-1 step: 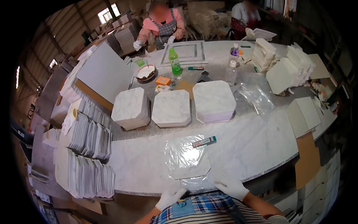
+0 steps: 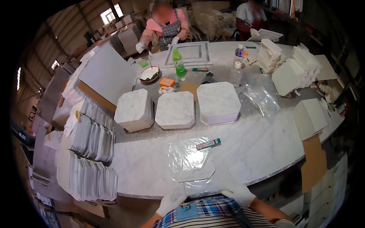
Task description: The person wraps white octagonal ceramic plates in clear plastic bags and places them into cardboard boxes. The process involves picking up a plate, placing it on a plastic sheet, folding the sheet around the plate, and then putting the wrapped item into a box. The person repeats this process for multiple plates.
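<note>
My left hand [image 2: 170, 203], in a white glove, is low at the table's front edge, close against my plaid apron. My right hand [image 2: 238, 193], also white-gloved, rests by the same edge with its fingers stretched inward. Neither hand visibly holds anything; the fingers look loosely extended, though the left ones show only in part. Just beyond them, an octagonal white marble tile [image 2: 205, 169] lies flat under shiny clear plastic film [image 2: 176, 159]. On its far part sits a slim green box [image 2: 208, 144], tilted slightly.
Three stacks of clipped-corner tiles, left [image 2: 134, 106], middle [image 2: 175, 108] and right [image 2: 218, 100], stand behind. Upright tiles [image 2: 87, 178] line the left side. A green bottle [image 2: 178, 62], a bowl [image 2: 149, 73] and crumpled plastic [image 2: 262, 98] lie farther back. Two people work across the table.
Both gloved hands have shifted very slightly at the table edge. The tile, film and green box stay where they were.
</note>
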Available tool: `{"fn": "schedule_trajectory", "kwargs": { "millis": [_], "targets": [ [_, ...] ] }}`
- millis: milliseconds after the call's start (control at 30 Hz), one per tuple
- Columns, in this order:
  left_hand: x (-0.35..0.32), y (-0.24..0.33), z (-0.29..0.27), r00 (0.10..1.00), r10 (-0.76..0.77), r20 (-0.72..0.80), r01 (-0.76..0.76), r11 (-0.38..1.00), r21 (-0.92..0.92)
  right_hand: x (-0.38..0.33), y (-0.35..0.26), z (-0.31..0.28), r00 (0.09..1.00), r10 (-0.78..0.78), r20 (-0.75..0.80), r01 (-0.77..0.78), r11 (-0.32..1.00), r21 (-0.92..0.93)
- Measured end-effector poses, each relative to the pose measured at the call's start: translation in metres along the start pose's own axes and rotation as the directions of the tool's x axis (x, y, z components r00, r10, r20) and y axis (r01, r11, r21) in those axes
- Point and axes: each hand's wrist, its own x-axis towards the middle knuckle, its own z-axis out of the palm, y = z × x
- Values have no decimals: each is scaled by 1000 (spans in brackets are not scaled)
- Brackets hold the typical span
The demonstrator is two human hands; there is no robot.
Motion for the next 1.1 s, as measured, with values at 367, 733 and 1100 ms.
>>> {"fn": "schedule_trajectory", "kwargs": {
  "millis": [367,733,1100],
  "targets": [
    [-7,-79,37,967,-247,-67,51,445,-894,5,71,73,698,555,452,-647,759,67],
    [1,-73,47,972,-103,211,215,751,-624,6,35,89,853,-15,522,-332,755,565],
    [-32,-9,8,974,119,191,90,574,-814,27,-15,25,961,-75,266,-58,886,461]
  ]
}}
